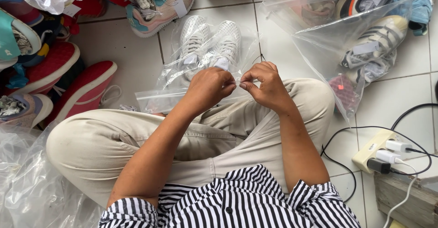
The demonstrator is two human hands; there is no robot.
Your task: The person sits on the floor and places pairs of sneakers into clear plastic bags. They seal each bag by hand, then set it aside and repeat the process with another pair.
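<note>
- Head view: both hands meet at the mouth of a clear plastic bag [200, 68] that lies on the tiled floor [132, 54], its near edge drawn up over the person's crossed legs.
- Left hand [207, 89] is closed in a pinch on the bag's top strip; right hand [264, 86] pinches the same strip just beside it, fingertips almost touching.
- Inside that bag sits a pair of white mesh sneakers [210, 38], side by side, toes pointing away from the person.
- Risk, as I judge it: the strip is thin and slick, so a pinch set slightly off line could leave a gap in the closure; whether any part is sealed already is hard to make out through the glare.
- Trapped air could also make the bag balloon and pull the strip apart.
- A larger clear bag [346, 32] at the far right of the floor holds several shoes, a striped pair among them.
- Loose red shoes [77, 84] crowd the left edge of the floor.
- A power strip [381, 150] with cables lies near the right knee; a shifting leg could snag them.
</note>
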